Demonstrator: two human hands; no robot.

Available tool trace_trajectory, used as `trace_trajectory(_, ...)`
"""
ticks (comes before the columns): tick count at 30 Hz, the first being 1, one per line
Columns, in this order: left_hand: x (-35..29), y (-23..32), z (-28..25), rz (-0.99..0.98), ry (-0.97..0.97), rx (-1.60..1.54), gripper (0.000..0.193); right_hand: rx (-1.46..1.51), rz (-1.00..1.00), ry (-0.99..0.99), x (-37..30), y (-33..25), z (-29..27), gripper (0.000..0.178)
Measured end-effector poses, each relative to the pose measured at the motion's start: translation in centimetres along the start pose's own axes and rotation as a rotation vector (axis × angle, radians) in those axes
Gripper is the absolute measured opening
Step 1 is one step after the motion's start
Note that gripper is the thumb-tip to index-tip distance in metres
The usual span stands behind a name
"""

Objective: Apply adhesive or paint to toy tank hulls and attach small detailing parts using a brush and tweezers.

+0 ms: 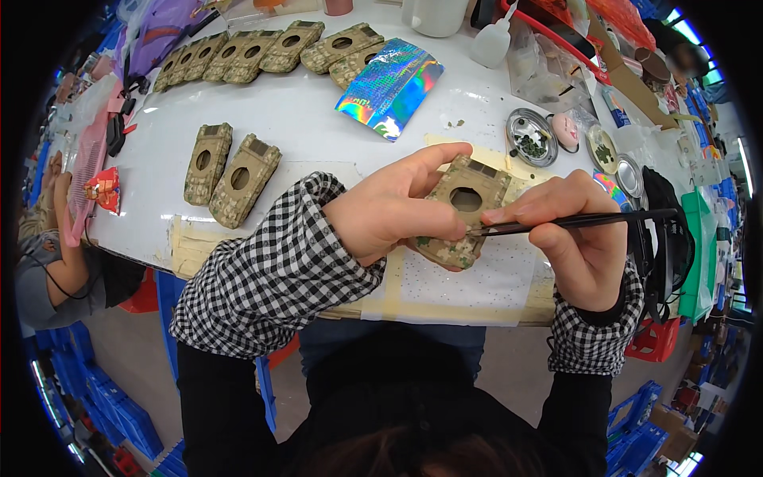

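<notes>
Left hand wraps snugly around the toy tank, likely steadying it; right hand pinches slim tweezers, tips beside the left thumb.

You can read no words or numbers clearly here: the lettering-like marks on the shiny iridescent packet on your desk are too small and distorted.

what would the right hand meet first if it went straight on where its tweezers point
Probably the camouflage hull: the tweezers in the right hand point left, their tip seemingly at it, though depth is unclear. The left hand lies just beyond.
</notes>
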State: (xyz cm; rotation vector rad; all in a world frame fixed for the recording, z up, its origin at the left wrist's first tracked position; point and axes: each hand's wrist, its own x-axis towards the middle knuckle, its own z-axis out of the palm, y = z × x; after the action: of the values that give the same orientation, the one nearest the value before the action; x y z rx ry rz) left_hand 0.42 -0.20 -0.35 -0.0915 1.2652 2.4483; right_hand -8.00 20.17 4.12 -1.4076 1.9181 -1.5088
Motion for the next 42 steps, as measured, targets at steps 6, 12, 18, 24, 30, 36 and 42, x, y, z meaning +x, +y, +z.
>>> trace_trajectory(6, -0.1, 0.1, 0.1, -0.001, 0.011, 0.009, 0.08, 0.058, -0.009, 0.044, -0.1, 0.4, 0.3, 0.015)
trace_trajectory(12, 0.0, 0.0, 0.2, 0.02, 0.009, -0.019, 0.077, 0.189, -0.033, 0.1, -0.2, 0.7, 0.5, 0.017)
trace_trajectory(18, 0.1, 0.3, -0.3, 0.0, 0.004, -0.082, 0.07, 0.152, -0.098, 0.228, 0.0, 0.6, 0.4, 0.028)
trace_trajectory(24, 0.2, 0.6, -0.3, 0.112, 0.11, -0.081, 0.06, -0.001, -0.123, 0.324, -0.6, 1.6, -0.3, 0.031)
trace_trajectory(30, 0.0, 1.1, 0.2, 0.139, 0.188, -0.067, 0.06, -0.032, -0.085, 0.497, -0.1, 1.9, -0.1, 0.018)
trace_trajectory(36, 0.0, 1.2, 0.3, 0.121, 0.201, -0.018, 0.062, -0.102, -0.086, 0.455, -0.4, 2.2, -0.3, 0.015)
trace_trajectory(42, -0.1, 1.2, 0.7, 0.15, 0.201, 0.082, 0.066, -0.149, -0.133, 0.406, -0.9, 2.5, 0.0, 0.019)
